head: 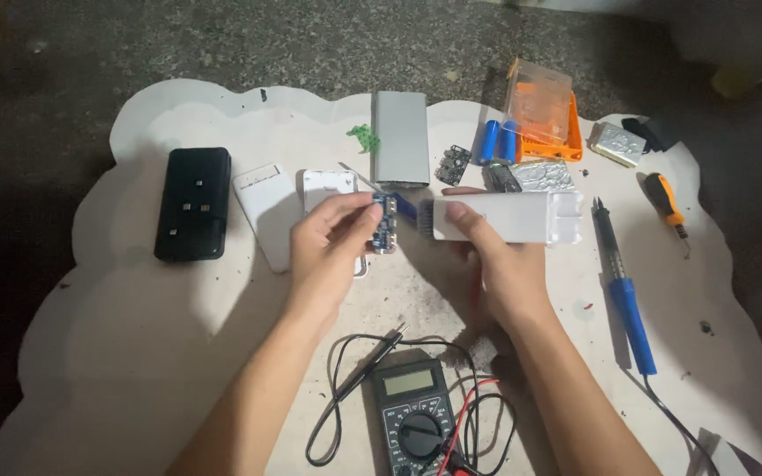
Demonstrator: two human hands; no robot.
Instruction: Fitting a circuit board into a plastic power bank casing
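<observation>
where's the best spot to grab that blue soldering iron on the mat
Probably the blue handle, taken from above. The soldering iron lies flat to the right of the right hand, its dark metal tip end pointing away, its cord trailing toward the near edge. The thick handle offers the widest, safest grip.

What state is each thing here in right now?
left hand: pinching small blue circuit board
right hand: gripping white case, held off the mat
multimeter: lying flat, leads attached
soldering iron: lying untouched
black case: lying flat
silver case: lying flat
</observation>
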